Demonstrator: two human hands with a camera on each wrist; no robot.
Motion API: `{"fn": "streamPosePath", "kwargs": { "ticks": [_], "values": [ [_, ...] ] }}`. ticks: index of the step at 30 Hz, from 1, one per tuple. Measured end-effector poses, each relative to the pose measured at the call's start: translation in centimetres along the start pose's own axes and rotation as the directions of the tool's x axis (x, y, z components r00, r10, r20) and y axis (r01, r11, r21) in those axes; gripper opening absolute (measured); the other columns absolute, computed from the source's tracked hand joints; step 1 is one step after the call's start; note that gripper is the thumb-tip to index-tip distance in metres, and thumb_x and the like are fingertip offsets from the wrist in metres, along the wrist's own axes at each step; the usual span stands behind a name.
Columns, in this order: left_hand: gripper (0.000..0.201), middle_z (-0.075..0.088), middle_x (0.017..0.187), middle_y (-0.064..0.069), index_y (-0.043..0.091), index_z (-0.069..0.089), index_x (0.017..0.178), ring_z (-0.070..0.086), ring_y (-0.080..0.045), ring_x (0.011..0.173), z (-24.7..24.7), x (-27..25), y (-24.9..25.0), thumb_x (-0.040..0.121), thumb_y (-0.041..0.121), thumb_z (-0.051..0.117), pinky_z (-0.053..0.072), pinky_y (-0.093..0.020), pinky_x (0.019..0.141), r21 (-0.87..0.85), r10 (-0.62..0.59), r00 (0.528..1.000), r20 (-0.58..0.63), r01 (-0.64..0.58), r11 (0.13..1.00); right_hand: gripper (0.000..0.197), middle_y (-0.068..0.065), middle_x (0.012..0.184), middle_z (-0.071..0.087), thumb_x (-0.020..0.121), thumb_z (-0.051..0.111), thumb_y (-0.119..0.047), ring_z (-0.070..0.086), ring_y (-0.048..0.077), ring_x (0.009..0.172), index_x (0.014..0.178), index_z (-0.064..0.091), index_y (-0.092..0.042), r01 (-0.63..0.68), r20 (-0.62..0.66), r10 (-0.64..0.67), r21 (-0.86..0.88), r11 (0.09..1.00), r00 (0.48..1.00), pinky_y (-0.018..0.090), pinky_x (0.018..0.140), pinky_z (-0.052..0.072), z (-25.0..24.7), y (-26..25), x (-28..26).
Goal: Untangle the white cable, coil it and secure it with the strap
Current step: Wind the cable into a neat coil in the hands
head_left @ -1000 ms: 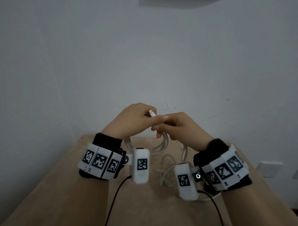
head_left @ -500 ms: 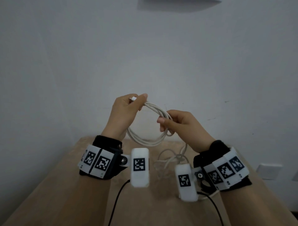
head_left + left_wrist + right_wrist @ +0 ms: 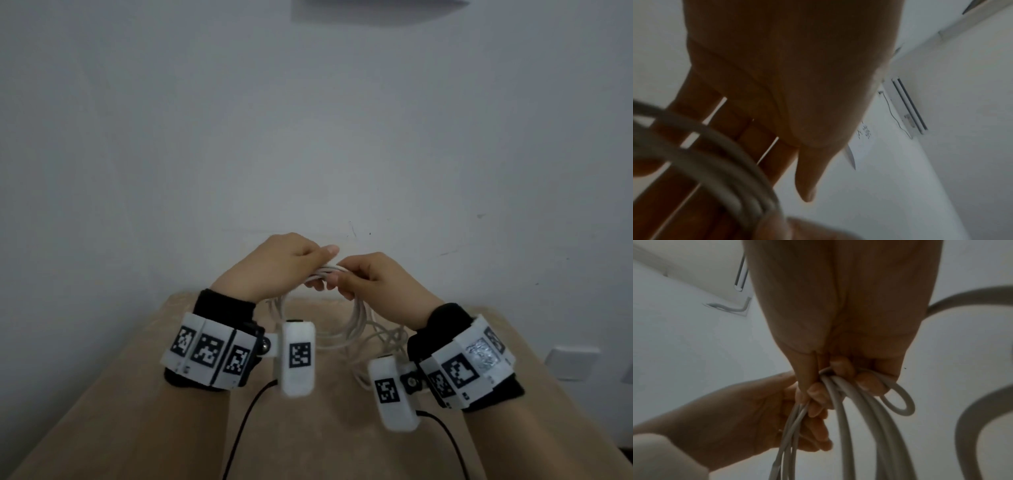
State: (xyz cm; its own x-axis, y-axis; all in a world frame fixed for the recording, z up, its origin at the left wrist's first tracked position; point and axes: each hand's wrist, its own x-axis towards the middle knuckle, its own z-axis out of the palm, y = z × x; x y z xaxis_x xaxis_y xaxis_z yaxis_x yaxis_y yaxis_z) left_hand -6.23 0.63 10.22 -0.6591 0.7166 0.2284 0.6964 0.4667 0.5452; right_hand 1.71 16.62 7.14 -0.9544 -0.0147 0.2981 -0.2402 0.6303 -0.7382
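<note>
The white cable (image 3: 358, 318) hangs as a coil of several loops between my wrists, above the table. My left hand (image 3: 322, 267) and right hand (image 3: 342, 277) meet at the top of the coil and both grip the bundled strands. In the right wrist view my right hand's fingers (image 3: 869, 382) curl round the strands of the cable (image 3: 846, 426), and my left hand (image 3: 760, 415) grips them just beside. In the left wrist view the cable (image 3: 731, 162) crosses blurred in front of my left hand (image 3: 797, 81). A loose, tangled length (image 3: 387, 342) trails down to the table. No strap is visible.
The wooden table (image 3: 171, 411) runs up to a white wall. A wall socket (image 3: 572, 363) sits low on the right. Black cords (image 3: 246, 418) run back from the wrist cameras. An air conditioner (image 3: 906, 105) shows high on the wall.
My left hand, raised half a second ago with the cable's end drawn into a wide loop, has come down to my right hand. The loop now lies against the bundle.
</note>
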Motion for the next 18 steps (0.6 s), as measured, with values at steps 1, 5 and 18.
{"fn": "streamPosePath", "kwargs": {
  "ticks": [1,5,18],
  "values": [
    [0.053,0.072,0.071,0.003,0.020,0.072,0.073,0.066,-0.008,0.071,0.5,0.1,0.3,0.098,0.051,0.037,0.047,-0.027,0.077,0.028,-0.013,1.000,0.016,0.012,1.000,0.027,-0.004,0.061,0.052,0.095,0.054,-0.024,0.042,0.008,0.055,0.081,0.068,-0.006,0.007,0.008,-0.007,-0.018,1.000,1.000,0.020,0.057,0.034,0.1,0.0,0.0],
    [0.060,0.063,0.056,0.006,0.019,0.065,0.064,0.065,-0.016,0.061,1.9,0.6,0.5,0.098,0.054,0.030,0.049,-0.027,0.067,0.071,-0.057,0.998,-0.003,0.057,0.996,0.030,-0.014,0.052,0.052,0.096,0.050,-0.016,0.045,-0.001,0.048,0.071,0.064,-0.025,0.051,0.002,-0.051,-0.044,0.998,0.999,0.010,0.053,0.033,0.0,-0.4,-0.1],
    [0.049,0.028,0.045,0.011,0.020,0.030,0.055,0.020,-0.006,0.041,0.5,0.7,-0.5,0.096,0.037,0.051,0.018,-0.019,0.040,-0.489,-0.102,0.942,-0.319,-0.072,0.870,0.026,-0.009,0.105,0.069,0.100,0.042,-0.019,0.060,0.004,0.103,0.109,0.067,-0.022,0.039,-0.197,-0.012,0.129,0.991,0.980,0.022,0.092,0.042,-1.7,1.5,0.0]
  ]
}}
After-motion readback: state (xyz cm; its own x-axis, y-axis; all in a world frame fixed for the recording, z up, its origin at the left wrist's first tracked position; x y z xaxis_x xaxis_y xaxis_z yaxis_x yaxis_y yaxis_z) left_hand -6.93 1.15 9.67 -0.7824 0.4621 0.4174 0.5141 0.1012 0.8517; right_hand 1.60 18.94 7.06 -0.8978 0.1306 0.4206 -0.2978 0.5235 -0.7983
